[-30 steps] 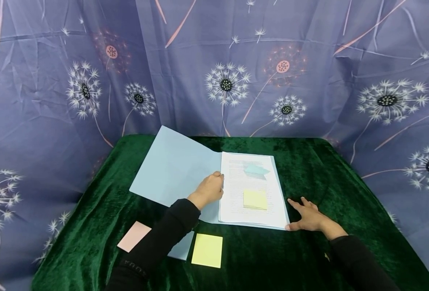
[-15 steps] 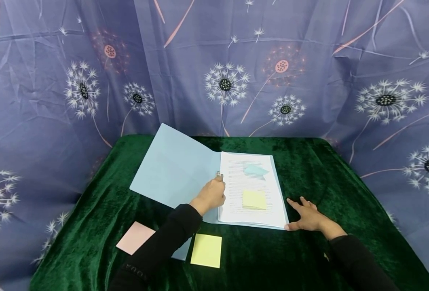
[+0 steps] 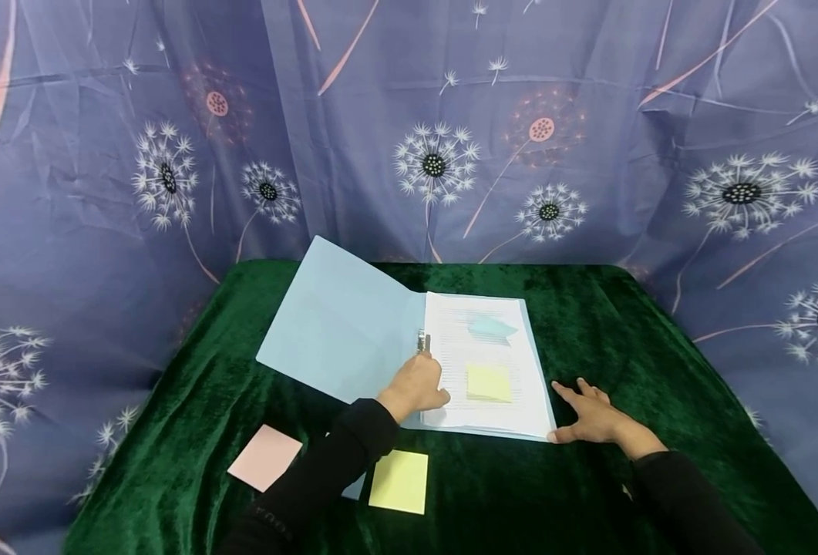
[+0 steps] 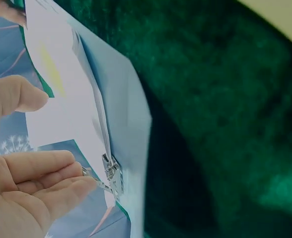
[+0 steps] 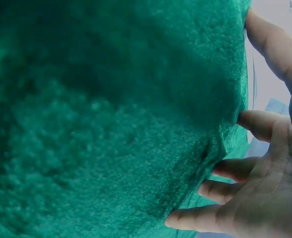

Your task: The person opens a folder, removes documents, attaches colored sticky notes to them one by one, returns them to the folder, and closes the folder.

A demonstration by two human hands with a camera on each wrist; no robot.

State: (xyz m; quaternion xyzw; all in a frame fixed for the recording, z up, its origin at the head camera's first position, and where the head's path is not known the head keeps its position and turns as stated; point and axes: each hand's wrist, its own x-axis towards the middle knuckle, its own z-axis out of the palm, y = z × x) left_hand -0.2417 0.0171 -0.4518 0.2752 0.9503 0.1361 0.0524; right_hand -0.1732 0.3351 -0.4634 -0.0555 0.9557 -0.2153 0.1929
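A light blue folder [image 3: 346,316] lies open, with a stack of printed paper [image 3: 450,362] on its right side. At the spine, a metal lever clip [image 4: 112,173] stands at the papers' left edge. My left hand [image 3: 414,385] is over the spine, its fingertips touching the clip's lever in the left wrist view; the thumb is held apart. A yellow sticky note [image 3: 489,384] and a blue arrow-shaped sticky note [image 3: 492,327] lie on the top sheet. Fingers spread, my right hand [image 3: 592,416] rests on the cloth, thumb at the folder's lower right corner.
In front of the folder lie a pink square pad [image 3: 265,458], a yellow square pad [image 3: 398,482] and a blue piece [image 3: 355,488] partly under the left sleeve. Green velvet cloth [image 3: 492,493] covers the table. A patterned curtain [image 3: 353,154] hangs behind.
My left hand has slid down the spine toward me, bringing the metal clip into sight, and its thumb has moved away from the fingers. The right hand stays at the folder's corner.
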